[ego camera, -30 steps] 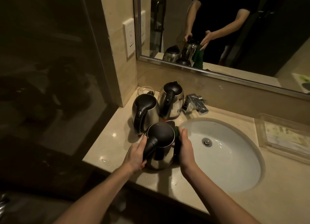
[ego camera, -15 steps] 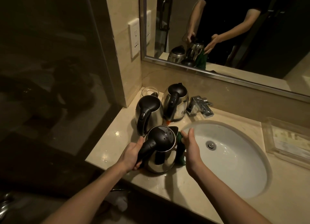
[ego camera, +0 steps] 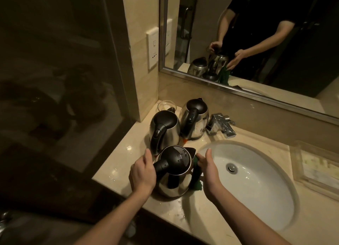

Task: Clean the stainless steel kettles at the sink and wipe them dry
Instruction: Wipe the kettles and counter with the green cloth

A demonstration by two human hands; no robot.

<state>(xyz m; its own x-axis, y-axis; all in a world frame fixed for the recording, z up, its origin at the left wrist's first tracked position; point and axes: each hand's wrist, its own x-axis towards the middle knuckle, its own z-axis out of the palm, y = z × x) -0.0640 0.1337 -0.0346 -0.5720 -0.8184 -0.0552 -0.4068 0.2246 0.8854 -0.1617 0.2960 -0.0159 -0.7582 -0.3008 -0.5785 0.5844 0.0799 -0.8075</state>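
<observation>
Three stainless steel kettles with black lids and handles stand on the beige counter left of the sink. The nearest kettle (ego camera: 174, 180) has its lid down. My left hand (ego camera: 143, 173) grips its black handle. My right hand (ego camera: 209, 169) presses a dark green cloth (ego camera: 197, 182) flat against the kettle's right side, fingers straight and thumb up. Behind it stand a second kettle (ego camera: 165, 129) on the left and a third kettle (ego camera: 195, 120) next to the tap.
The white oval sink (ego camera: 256, 180) lies right of the kettles, with a chrome tap (ego camera: 222, 125) behind it. A small glass (ego camera: 166, 105) sits in the back corner. A clear tray (ego camera: 315, 164) stands at the right. Water drops dot the counter (ego camera: 117, 164).
The nearest kettle's lid was up a second ago and is down now. My right hand with the cloth stays on the kettle's right side; my left hand stays on the handle.
</observation>
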